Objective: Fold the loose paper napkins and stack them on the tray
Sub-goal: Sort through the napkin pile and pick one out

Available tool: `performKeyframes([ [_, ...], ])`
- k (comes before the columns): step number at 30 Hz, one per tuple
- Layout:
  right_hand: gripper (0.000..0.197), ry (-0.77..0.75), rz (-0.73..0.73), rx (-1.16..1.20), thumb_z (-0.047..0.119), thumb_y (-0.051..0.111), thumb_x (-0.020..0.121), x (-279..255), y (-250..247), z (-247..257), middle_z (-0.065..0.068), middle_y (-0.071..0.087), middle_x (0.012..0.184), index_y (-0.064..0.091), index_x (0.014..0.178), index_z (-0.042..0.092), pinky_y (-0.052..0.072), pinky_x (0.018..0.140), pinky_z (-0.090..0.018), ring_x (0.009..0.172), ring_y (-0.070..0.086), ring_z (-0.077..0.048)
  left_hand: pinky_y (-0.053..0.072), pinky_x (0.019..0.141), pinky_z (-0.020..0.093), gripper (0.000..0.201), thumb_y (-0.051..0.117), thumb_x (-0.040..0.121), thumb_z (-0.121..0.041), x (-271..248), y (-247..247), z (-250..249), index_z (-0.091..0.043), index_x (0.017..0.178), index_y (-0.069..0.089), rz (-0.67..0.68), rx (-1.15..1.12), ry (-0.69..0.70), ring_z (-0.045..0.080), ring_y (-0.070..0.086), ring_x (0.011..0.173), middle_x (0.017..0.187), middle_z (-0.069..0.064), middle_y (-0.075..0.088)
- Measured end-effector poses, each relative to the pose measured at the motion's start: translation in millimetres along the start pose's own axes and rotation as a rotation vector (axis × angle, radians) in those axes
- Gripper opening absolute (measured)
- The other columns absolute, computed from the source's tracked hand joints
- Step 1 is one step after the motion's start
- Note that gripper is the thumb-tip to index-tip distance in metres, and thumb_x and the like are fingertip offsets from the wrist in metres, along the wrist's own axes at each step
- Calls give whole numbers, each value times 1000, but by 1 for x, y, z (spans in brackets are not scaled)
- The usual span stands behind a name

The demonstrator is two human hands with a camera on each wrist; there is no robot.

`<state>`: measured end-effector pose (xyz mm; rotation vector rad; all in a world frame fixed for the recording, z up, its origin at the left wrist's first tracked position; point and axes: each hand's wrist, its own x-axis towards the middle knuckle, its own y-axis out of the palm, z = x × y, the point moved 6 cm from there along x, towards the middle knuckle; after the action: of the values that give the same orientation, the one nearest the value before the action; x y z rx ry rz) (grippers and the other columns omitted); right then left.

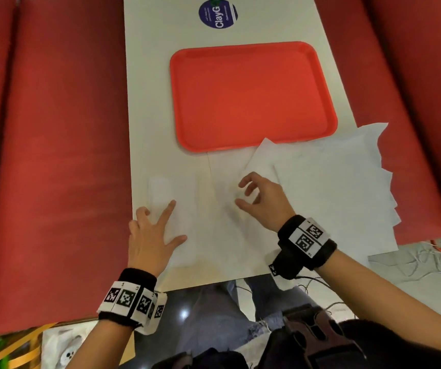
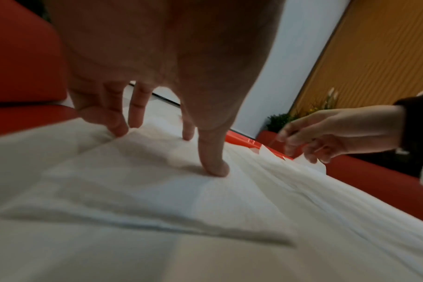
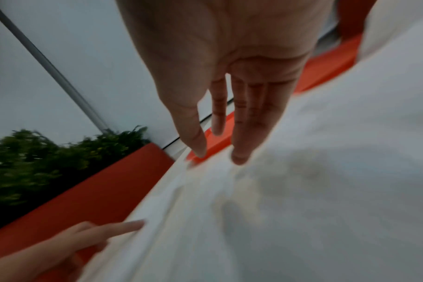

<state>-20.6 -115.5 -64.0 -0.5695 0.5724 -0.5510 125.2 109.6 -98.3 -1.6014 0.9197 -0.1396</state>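
Note:
A white paper napkin [image 1: 208, 235] lies spread on the white table in front of me, just short of the red tray [image 1: 251, 94], which holds nothing. My left hand [image 1: 170, 222] presses its spread, straight fingers on the napkin's left part; in the left wrist view the thumb and fingertips [image 2: 213, 167] dent the napkin [image 2: 157, 190]. My right hand [image 1: 243, 194] hovers over the napkin's right part with loosely bent fingers and holds nothing; the right wrist view shows these fingers [image 3: 239, 133] nearly straight above the paper [image 3: 302, 209]. A pile of loose napkins [image 1: 347, 187] lies at the right.
Red padded benches [image 1: 54, 155] flank the narrow table on both sides. A round blue sticker [image 1: 218, 14] is on the table beyond the tray. The napkin pile overhangs the table's right edge. Cables [image 1: 427, 259] lie on the floor at the right.

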Motion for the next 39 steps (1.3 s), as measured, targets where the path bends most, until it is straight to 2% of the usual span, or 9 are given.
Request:
performKeyframes([
  [6,48,238,-233,-315,35,79,74,-35,-92,-94,-7,50,124,60,115,18,42,93,-41,116,45,-30,49,88,44,80,65,81,-55,17,3,-28,-45,149,23,-30,-35,2,31,36,104,131,13,26],
  [12,92,435,-312,-376,57,76,70,-45,-134,-151,-9,33,149,38,143,17,31,107,-55,136,28,-34,47,84,43,82,63,82,-58,16,-15,-57,-34,150,25,-75,109,-24,34,40,105,135,17,30],
  [17,109,502,-243,-356,65,76,63,-37,-144,-173,-8,32,149,26,149,20,29,108,-54,135,31,-34,40,100,40,58,61,90,-43,20,3,-157,-17,139,45,43,-206,259,25,38,118,132,7,39],
  [20,112,490,-249,-450,72,75,56,-33,-149,-170,-7,40,141,29,146,24,29,103,-51,127,39,-33,41,98,37,52,56,94,-40,25,23,-226,-14,138,46,117,-171,483,21,42,117,127,3,46],
  [24,100,428,-362,-563,79,69,54,-35,-164,-167,-2,55,125,44,135,27,28,94,-46,114,48,-28,41,84,36,42,59,87,-25,47,32,-271,-12,126,49,99,-2,447,26,46,108,121,6,50],
  [28,69,391,-406,-509,72,67,66,-39,-175,-175,2,58,119,60,115,24,26,96,-44,110,51,-24,47,76,43,33,61,85,-19,56,22,-278,-14,116,49,18,-311,374,26,50,97,105,6,52],
  [31,51,380,-447,-460,63,72,69,-44,-182,-182,2,56,119,65,99,23,26,95,-43,110,48,-24,47,71,41,18,47,92,-6,54,16,-277,-11,109,52,-73,-460,370,26,52,84,94,5,51],
  [36,22,219,-526,-326,42,75,77,-50,-194,-182,3,58,111,66,78,22,32,91,-41,107,50,-23,42,67,31,35,42,98,-46,47,18,-272,-14,93,55,-44,-534,280,16,51,71,78,1,53],
  [39,17,-2,-530,-118,25,80,76,-56,-199,-165,5,60,95,64,73,19,46,81,-33,90,57,-14,45,64,29,28,60,92,-40,48,35,-267,-13,99,56,95,-559,213,15,52,63,67,0,54],
])
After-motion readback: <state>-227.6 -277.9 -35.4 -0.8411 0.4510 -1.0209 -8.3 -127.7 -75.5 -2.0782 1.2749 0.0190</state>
